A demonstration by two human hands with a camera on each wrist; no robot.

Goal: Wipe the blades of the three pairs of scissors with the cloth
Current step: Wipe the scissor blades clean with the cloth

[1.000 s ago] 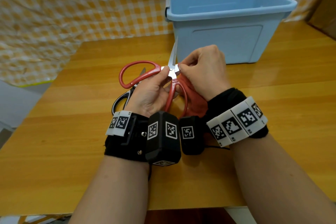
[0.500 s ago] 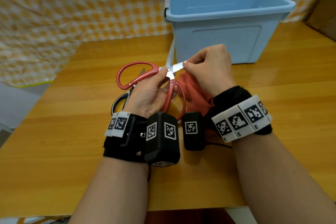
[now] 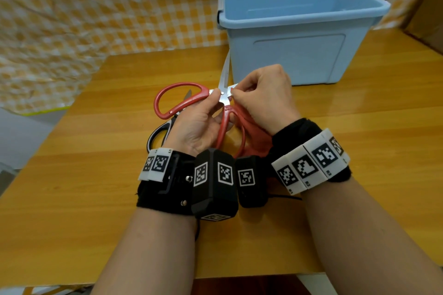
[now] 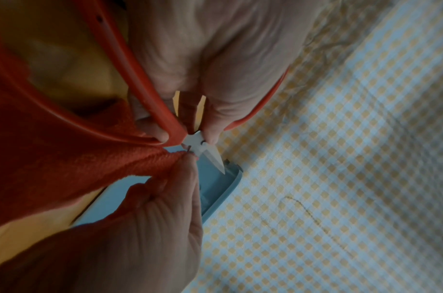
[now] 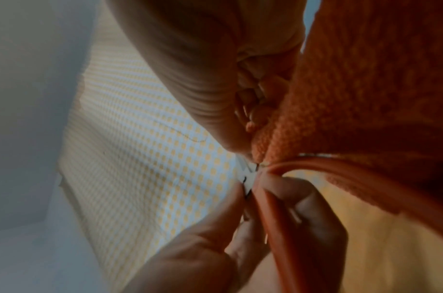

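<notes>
The red scissors (image 3: 182, 100) have two wide looped red handles and short bright steel blades joined at a small pivot screw. They are held open above the counter (image 3: 96, 175), just in front of the blue bin (image 3: 299, 55): one blade rises toward the bin's left corner, and the other points right, into the right hand. One handle loop sticks out to the left; the other hangs toward the wrists.

The left hand (image 3: 199, 124) grips the scissors at the neck, where the handles meet the metal. Its thumb lies on the steel beside the pivot, and its fingers curl round the red handle below. In the left wrist view, the thumb tip (image 4: 211, 136) presses the metal right at the screw.

The right hand (image 3: 263, 96) is closed on the red cloth (image 3: 254, 132), pinching a fold of it against the right-pointing blade close to the pivot. Only a short stub of that blade shows between the two hands. The rest of the cloth, a fluffy terry fabric, hangs under the palm to the wrist.

A second pair of scissors (image 3: 159, 133), with black-and-white handles, lies flat on the counter beneath the left hand and the red loop, its blade tip showing through the loop.

A yellow checked sheet (image 3: 96, 19) hangs behind the counter.
</notes>
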